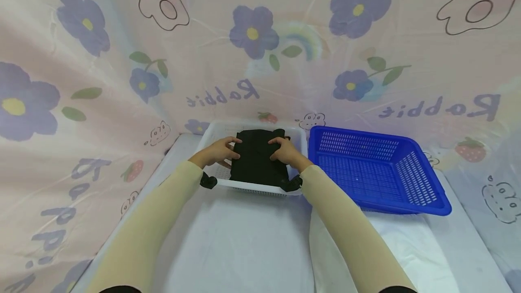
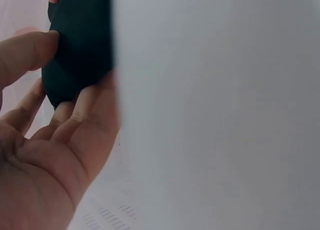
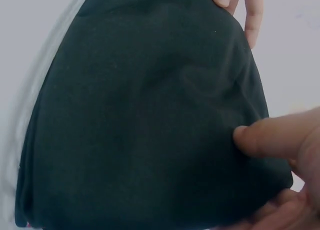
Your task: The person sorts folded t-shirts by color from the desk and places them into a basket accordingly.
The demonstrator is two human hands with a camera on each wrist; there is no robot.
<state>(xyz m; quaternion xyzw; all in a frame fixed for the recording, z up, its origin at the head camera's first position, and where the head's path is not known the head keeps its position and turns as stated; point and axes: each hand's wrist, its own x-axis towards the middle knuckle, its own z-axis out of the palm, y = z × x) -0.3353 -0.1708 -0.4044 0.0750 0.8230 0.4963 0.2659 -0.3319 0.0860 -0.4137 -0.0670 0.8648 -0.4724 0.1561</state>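
Observation:
A folded dark cloth, nearly black, lies in the white plastic basket. My left hand grips its left edge; the left wrist view shows the thumb on one face and the fingers beneath. On the opposite side my right hand holds the cloth, thumb pressed on the top face and fingers under the edge, as the right wrist view shows. Several folded layers show along the cloth's edge there. A blurred white surface hides much of the left wrist view.
A blue perforated plastic basket stands right of the white one. White fabric lies in front of it on the white-covered table. A patterned curtain rises behind and along the left.

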